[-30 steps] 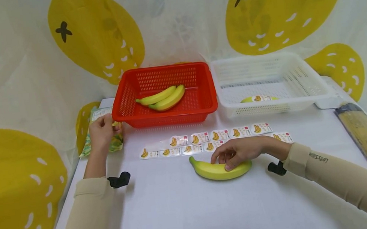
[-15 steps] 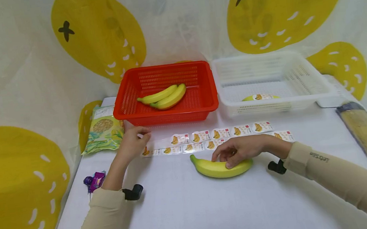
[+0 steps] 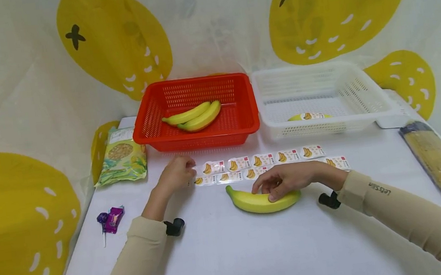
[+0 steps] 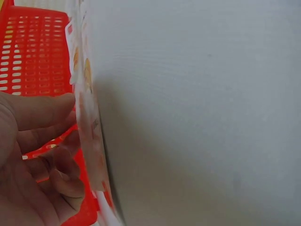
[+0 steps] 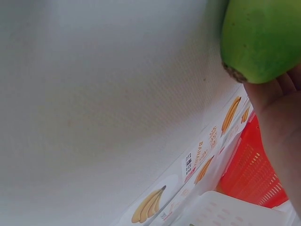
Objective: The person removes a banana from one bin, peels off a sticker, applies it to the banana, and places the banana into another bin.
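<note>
My right hand (image 3: 290, 180) holds a yellow banana (image 3: 258, 202) lying on the table, thumb on the near side, fingers behind. In the right wrist view the banana's green end (image 5: 263, 42) hides most of the fingers. My left hand (image 3: 176, 175) is at the left end of two rows of banana stickers (image 3: 262, 160), partly covering them. The left wrist view shows its thumb (image 4: 51, 108) up against the edge of the sticker strip (image 4: 89, 136), with the other fingers loosely bent; no sticker is seen between them.
A red basket (image 3: 204, 141) with two bananas stands at the back, beside a white basket (image 3: 325, 126) holding a labelled banana. To the left are a green-yellow bag (image 3: 120, 158), a lollipop (image 3: 102, 220) and a purple packet (image 3: 114, 220). A long wrapped bundle (image 3: 440, 167) lies right.
My left hand has moved from the bag on the left, rightward and nearer, to the left end of the stickers. My right hand has stayed on the banana.
</note>
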`<state>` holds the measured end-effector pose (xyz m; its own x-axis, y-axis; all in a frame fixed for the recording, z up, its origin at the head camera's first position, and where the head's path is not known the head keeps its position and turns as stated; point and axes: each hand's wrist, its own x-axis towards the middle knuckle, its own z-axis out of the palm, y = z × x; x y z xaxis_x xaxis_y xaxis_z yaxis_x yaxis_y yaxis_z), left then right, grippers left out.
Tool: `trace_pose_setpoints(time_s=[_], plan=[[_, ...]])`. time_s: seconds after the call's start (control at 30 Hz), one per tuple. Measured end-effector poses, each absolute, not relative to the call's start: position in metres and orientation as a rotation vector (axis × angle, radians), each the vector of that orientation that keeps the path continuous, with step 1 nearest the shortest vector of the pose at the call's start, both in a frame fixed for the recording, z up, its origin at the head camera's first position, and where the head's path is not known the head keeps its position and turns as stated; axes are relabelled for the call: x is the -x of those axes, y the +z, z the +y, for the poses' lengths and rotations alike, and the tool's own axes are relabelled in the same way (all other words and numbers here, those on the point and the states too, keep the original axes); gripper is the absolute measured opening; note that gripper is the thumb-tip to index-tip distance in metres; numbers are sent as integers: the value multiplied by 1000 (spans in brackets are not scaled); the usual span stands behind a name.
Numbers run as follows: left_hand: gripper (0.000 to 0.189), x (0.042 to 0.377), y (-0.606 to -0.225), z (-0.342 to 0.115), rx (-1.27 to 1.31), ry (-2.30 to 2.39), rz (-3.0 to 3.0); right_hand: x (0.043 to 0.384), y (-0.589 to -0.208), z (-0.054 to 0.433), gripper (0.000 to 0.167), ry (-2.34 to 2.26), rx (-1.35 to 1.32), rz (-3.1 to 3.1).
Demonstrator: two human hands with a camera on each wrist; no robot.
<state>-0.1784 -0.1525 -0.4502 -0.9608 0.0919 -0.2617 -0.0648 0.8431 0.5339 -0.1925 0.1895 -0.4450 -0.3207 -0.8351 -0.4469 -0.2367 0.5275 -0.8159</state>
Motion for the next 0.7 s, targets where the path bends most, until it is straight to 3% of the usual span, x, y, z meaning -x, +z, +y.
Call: trace_pose_setpoints(time_s=[0.7], plan=[[17, 183, -452, -145, -29, 842, 2779, 190, -444, 190, 38, -822, 869, 1852]])
